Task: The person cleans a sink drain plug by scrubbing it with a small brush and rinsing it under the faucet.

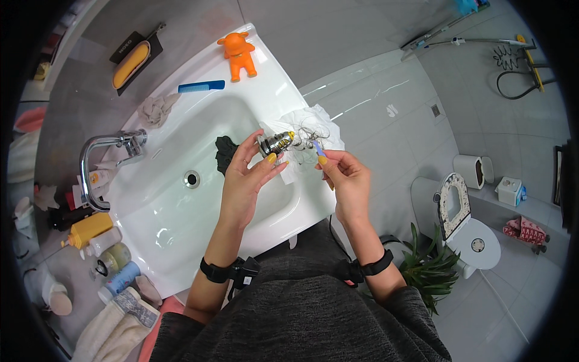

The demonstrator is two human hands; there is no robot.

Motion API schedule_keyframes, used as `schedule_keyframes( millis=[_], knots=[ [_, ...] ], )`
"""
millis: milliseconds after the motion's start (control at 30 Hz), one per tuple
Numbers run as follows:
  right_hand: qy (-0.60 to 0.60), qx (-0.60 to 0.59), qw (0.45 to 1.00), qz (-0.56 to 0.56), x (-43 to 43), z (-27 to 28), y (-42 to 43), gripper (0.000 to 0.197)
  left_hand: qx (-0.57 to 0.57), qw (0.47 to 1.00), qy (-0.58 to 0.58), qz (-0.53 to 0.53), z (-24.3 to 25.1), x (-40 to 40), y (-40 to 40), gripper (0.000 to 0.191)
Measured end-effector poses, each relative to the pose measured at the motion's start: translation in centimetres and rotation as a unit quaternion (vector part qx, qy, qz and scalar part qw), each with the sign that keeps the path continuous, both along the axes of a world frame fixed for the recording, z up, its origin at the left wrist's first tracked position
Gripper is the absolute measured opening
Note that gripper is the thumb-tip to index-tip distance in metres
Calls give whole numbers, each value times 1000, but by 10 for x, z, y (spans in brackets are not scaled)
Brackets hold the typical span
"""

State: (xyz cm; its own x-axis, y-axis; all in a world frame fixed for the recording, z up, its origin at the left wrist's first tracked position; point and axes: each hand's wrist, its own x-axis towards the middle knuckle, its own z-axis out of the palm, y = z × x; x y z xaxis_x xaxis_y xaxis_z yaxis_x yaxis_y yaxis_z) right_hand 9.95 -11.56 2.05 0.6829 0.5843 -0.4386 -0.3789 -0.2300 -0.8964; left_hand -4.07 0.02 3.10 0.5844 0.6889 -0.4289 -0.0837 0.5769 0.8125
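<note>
My left hand (249, 174) holds a metal pop-up drain stopper (275, 144) with a yellow tip, above the right side of the white washbasin (253, 102). Between the fingers of my right hand (346, 174) is a small purple tool (318, 148), its tip at a tangle of dark hair (310, 132). The hair lies on crumpled white tissue (328, 122) on the basin's rim, just beyond the stopper's tip. A black cloth (225, 154) lies in the basin, partly behind my left hand, near the uncovered drain hole (191, 179).
An orange figurine (239, 56), a blue comb (201, 86) and a crumpled beige cloth (156, 111) rest on the basin's ledge. A chrome faucet (90, 167) arches over the left side. Bottles, including a yellow one (92, 227), stand beyond. A toilet (475, 244) and plant (427, 267) are at right.
</note>
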Motion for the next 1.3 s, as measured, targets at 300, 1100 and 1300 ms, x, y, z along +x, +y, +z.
schedule_keyframes(
  millis=[300, 1100, 1300],
  knots=[
    [11, 5, 1000, 9, -2, -1, 1, 12, -5, 1000, 3, 7, -2, 1, 0, 50],
    [-275, -109, 955, 12, 7, -67, -26, 6, 20, 993, 33, 112, -14, -16, 17, 48],
    [-403, -151, 901, 56, 4, -65, -34, 12, 14, 994, 30, 102, -14, -15, 15, 47]
  ],
)
